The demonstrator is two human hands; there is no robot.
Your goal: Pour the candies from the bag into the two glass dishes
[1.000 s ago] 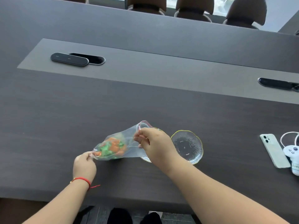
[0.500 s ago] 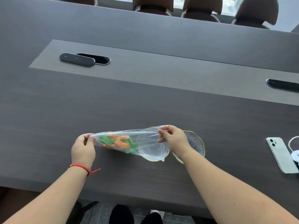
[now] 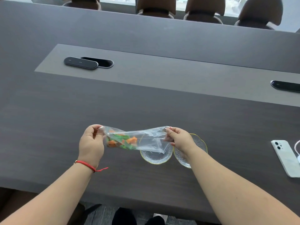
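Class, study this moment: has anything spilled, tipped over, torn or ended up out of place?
Nothing stands out. The candies are all inside the bag, held by the left hand and right hand. Both glass dishes sit flat and hold no candy; none lies on the table.

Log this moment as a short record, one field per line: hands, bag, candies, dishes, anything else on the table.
left hand: left hand pinches the candy end of the bag
right hand: right hand pinches the bag's other end
bag: clear plastic bag, held stretched roughly level above the table
candies: orange and green candies, bunched near the left hand, all inside the bag
dishes: two glass dishes side by side, left dish and right dish, no candy in the parts that show
table: dark table
other: white phone at right
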